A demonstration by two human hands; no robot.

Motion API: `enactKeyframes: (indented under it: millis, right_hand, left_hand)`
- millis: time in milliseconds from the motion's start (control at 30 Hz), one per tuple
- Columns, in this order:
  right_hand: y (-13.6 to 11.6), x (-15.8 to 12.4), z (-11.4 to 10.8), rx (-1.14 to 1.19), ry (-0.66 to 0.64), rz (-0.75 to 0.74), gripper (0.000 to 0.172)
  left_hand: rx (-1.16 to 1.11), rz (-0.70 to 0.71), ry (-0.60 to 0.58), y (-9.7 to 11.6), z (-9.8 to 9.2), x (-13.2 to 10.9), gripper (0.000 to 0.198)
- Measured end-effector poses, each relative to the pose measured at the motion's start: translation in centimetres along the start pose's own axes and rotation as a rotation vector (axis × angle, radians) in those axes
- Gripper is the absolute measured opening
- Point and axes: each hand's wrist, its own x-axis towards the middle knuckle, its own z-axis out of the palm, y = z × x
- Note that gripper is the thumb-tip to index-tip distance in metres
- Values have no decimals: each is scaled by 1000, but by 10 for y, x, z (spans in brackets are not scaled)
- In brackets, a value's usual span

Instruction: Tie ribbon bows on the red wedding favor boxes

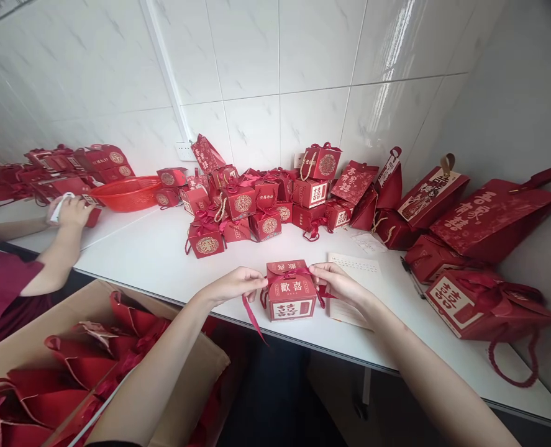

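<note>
A red gift box [290, 304] with gold characters and a cream front label stands upright near the table's front edge. A dark red ribbon [255, 320] crosses its top, with one tail hanging past the edge on the left. My left hand [240, 282] pinches the ribbon at the box's left side. On the other side, my right hand [333, 280] has its fingers closed on the ribbon near the top right corner. A written notepad [356, 273] lies under and beside my right hand.
Several red gift boxes [242, 205] are piled along the tiled wall. More boxes and bags [494, 217] fill the right end. A red plastic basket [128, 192] sits at left, near a co-worker's hands [72, 211]. Below left, a cardboard box [195, 366] holds red bags.
</note>
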Motion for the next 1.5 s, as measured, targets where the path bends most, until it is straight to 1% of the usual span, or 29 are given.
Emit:
enactKeyframes:
  millis: [67, 167, 433, 667, 800, 1067, 1200, 1300, 1400, 1500]
  right_hand:
    - [2, 1, -2, -13, -9, 23, 45]
    - [3, 1, -6, -22, -37, 63, 42]
    - [-2, -1, -16, -14, -132, 132, 43]
    - [0, 0, -16, 57, -130, 158, 39]
    - [0, 0, -14, 94, -121, 162, 42]
    - [4, 0, -16, 143, -127, 166, 39]
    - [4, 1, -16, 121, -140, 160, 37]
    - [3, 1, -13, 95, -147, 142, 39]
    - [3, 1, -10, 62, -137, 117, 41]
    - [1, 0, -8, 2, -115, 94, 38]
  left_hand:
    - [-15, 12, 6, -6, 2, 3, 47]
    - [-47, 37, 26, -16, 4, 5, 52]
    - [-170, 107, 84, -35, 12, 9, 58]
    - [-284, 158, 132, -50, 21, 14, 57]
    - [-318, 171, 145, -51, 23, 13, 54]
    - [-367, 187, 147, -50, 30, 17, 53]
    - [-384, 196, 169, -52, 29, 17, 55]
    - [-392, 187, 163, -53, 26, 16, 56]
    - [-404, 179, 168, -55, 24, 16, 55]
    - [-404, 179, 186, -55, 24, 16, 53]
